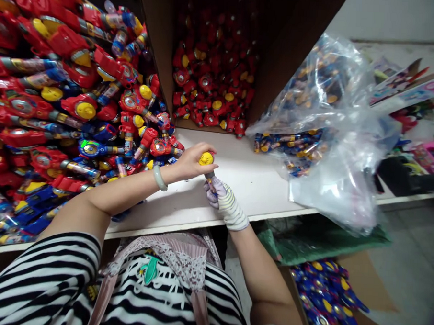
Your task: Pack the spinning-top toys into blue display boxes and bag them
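A small plastic toy (pixel 206 158) with a round yellow disc is held between my two hands above the white tabletop. My left hand (pixel 192 161), bare with a pale bangle at the wrist, is closed around its disc end; most of the toy's body is hidden by the fingers. Below it, my right hand (pixel 227 203) wears a striped glove and grips the narrow tube end of the same toy. Close by on the left lies a big heap of red and blue toys (pixel 82 109) with tubes attached.
Behind my hands a cardboard box (pixel 159 45) holds many red toys. Right of it, a clear plastic bag (pixel 333 134) contains small tubes. Below the table's right side, blue toys (pixel 326 294) lie in a carton, near green sacking (pixel 317 239). Colourful packaging (pixel 410 89) stands far right.
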Motion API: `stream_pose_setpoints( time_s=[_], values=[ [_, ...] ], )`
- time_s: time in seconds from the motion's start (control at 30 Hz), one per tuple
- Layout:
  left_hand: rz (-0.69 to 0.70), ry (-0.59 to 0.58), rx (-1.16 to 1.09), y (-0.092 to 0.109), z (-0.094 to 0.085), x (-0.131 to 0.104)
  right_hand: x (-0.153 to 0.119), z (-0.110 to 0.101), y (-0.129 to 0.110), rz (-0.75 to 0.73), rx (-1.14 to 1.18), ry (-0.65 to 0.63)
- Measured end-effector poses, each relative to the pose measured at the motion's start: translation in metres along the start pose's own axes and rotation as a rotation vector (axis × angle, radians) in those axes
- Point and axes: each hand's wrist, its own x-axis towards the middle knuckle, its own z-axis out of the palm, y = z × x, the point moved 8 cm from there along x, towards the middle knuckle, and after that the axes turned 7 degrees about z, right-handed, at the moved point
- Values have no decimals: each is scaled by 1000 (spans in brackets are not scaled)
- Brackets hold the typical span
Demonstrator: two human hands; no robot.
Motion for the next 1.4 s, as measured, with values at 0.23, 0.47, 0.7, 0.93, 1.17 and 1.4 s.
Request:
stream_pose_setpoints(
  time_s=[0.23,0.47,0.7,0.93,1.17,1.4],
  values=[
    [234,425,145,20,-148,8,28,-100,-64,-255,-506,113],
    [-5,1121,746,-25,-452,54,92,-275,-117,-311,-1335,846],
    [-424,947,795,-67,-473,83,108,-289,-109,-112,-1324,858],
    [243,36,690,-23,-153,134,111,-271,-127,-153,-1471,781],
    [-133,-333,836,-113,41,162,62,-237,-78,-273,-700,770],
    [53,-411,731,-119,41,134,58,-155,-27,-252,-402,357]
  ],
)
